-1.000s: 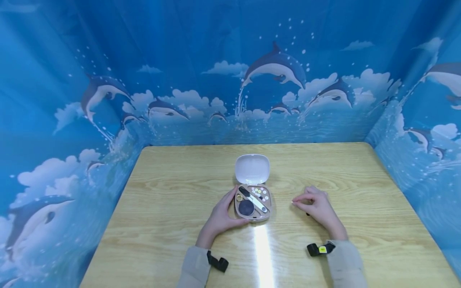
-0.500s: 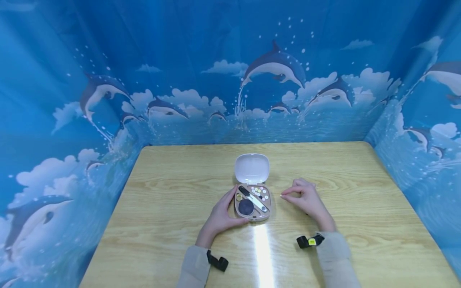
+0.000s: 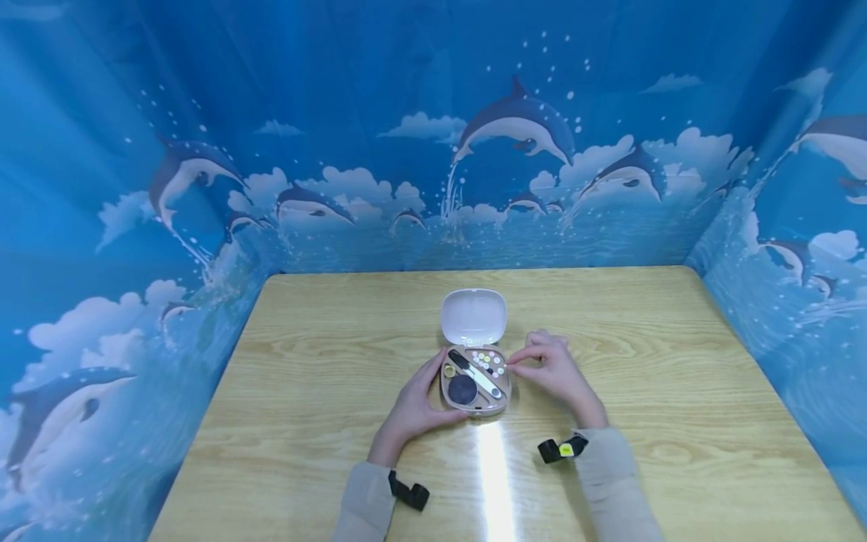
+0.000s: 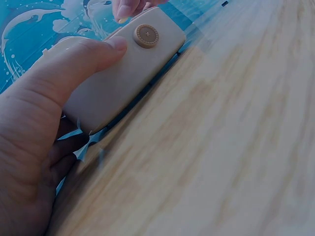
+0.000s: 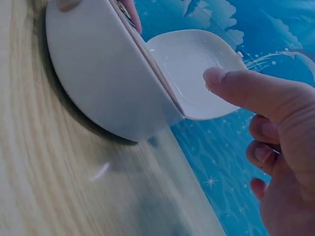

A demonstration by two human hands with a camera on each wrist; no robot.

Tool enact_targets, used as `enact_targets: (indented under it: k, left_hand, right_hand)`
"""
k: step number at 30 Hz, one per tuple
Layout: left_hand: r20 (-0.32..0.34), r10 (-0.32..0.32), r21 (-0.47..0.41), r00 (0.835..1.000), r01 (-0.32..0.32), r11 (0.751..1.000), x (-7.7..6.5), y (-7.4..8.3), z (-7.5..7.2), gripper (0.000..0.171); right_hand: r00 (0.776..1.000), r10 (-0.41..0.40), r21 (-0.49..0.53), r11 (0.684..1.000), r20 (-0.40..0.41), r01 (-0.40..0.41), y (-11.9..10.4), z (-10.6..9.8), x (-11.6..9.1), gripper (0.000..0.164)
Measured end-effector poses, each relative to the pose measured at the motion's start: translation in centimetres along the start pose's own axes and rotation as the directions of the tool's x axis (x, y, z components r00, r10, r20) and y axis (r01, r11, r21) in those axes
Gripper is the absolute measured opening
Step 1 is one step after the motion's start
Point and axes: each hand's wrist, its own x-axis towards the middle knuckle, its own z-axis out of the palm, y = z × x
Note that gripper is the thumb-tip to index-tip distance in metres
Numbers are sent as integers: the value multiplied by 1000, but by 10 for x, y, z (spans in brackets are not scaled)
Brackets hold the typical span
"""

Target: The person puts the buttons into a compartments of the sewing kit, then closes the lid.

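Note:
A small sewing kit box (image 3: 492, 411) stands on the table, its white lid (image 3: 474, 318) raised at the back. Inside lie slim black-and-silver thread snips (image 3: 482, 382), a dark round disc (image 3: 463, 391), a gold-coloured ring (image 3: 450, 371) and several small buttons (image 3: 487, 360). My left hand (image 3: 416, 410) grips the box from the left, thumb along the front wall beside a round beige latch (image 4: 146, 36). At the box's right edge, my right hand (image 3: 555, 373) pinches a small pale button (image 4: 122, 20) between thumb and forefinger, its other fingers curled back.
Wood-grain table (image 3: 325, 339) surrounds the box. A tiny black piece (image 4: 225, 4) lies on it in the left wrist view. A blue dolphin-print curtain (image 3: 379, 113) hangs around the back and sides. Both wrists wear black strapped cameras.
My right hand has moved left across the table to the box's right edge, still pinching the small button. The left hand and the box have stayed in place.

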Motion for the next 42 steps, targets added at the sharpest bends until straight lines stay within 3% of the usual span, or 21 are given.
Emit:
enact_targets:
  k: [16, 42]
  left_hand:
    - [-3, 13, 8, 1000, -13, 1000, 0, 0, -1, 121]
    - [-3, 27, 13, 1000, -27, 1000, 0, -1, -1, 122]
  right_hand:
    - [998, 42, -50, 998, 42, -40, 10, 21, 11, 11]
    - [997, 52, -56, 997, 50, -49, 9, 26, 16, 10]
